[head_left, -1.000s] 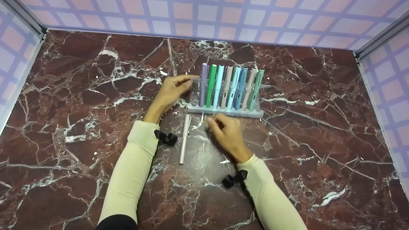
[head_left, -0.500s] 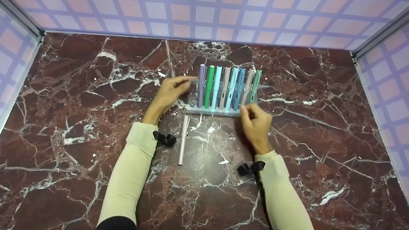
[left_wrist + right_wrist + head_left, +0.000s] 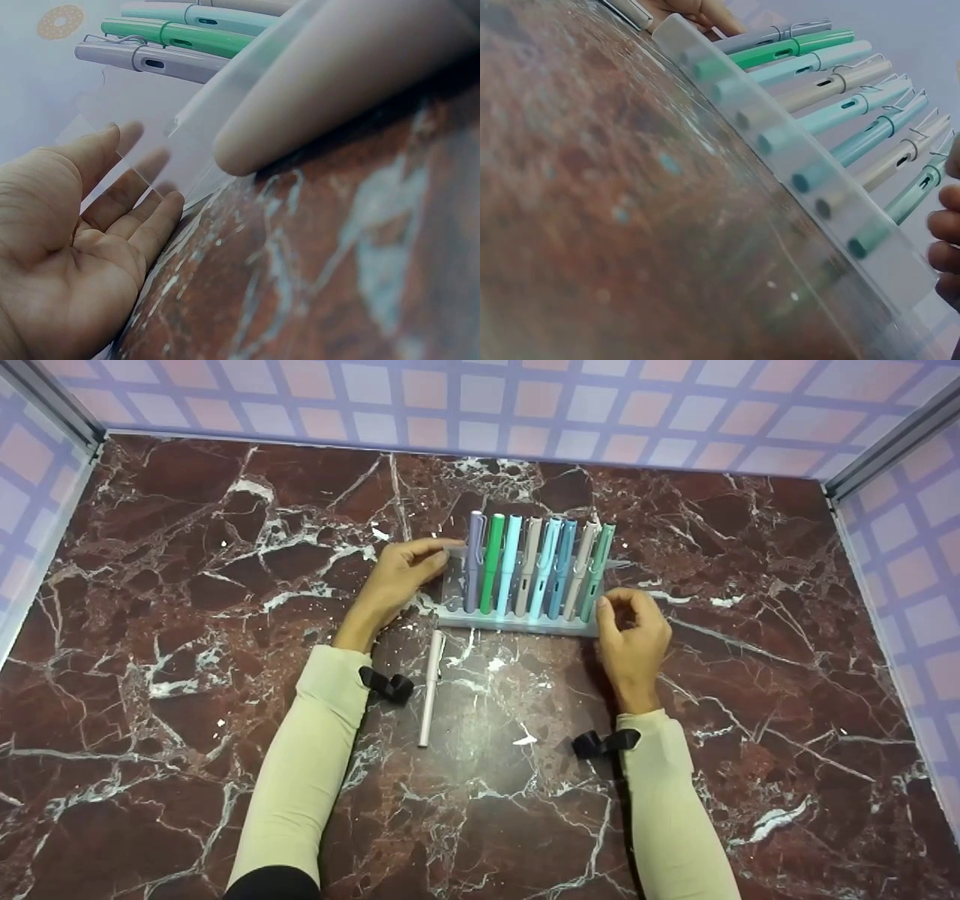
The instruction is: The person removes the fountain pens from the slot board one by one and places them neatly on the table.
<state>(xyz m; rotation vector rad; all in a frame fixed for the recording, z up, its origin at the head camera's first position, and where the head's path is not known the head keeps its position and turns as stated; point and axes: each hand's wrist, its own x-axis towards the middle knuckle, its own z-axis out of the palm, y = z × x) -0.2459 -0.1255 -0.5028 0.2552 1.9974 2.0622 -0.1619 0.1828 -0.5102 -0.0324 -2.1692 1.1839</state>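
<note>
A clear pen stand (image 3: 517,622) holds a row of several capped pens, leaning back. From left to right they run from a purple pen (image 3: 473,562) and a green pen (image 3: 492,562) through light blue, grey-beige and blue ones to a sage-green pen (image 3: 598,574). My left hand (image 3: 401,574) pinches the stand's clear left side; in the left wrist view the thumb is in front of the sheet and fingers show through it. My right hand (image 3: 636,634), fingers curled, is at the stand's right end; whether it touches the stand cannot be told.
One pale pinkish pen (image 3: 430,690) lies loose on the marbled table (image 3: 225,810), in front of the stand's left end. Checkered panels (image 3: 480,405) enclose the back and both sides. Black wrist straps (image 3: 386,685) sit on both sleeves.
My right hand has moved rightward along the front of the stand to its right end. The left hand keeps its hold, and the pens and stand look unmoved.
</note>
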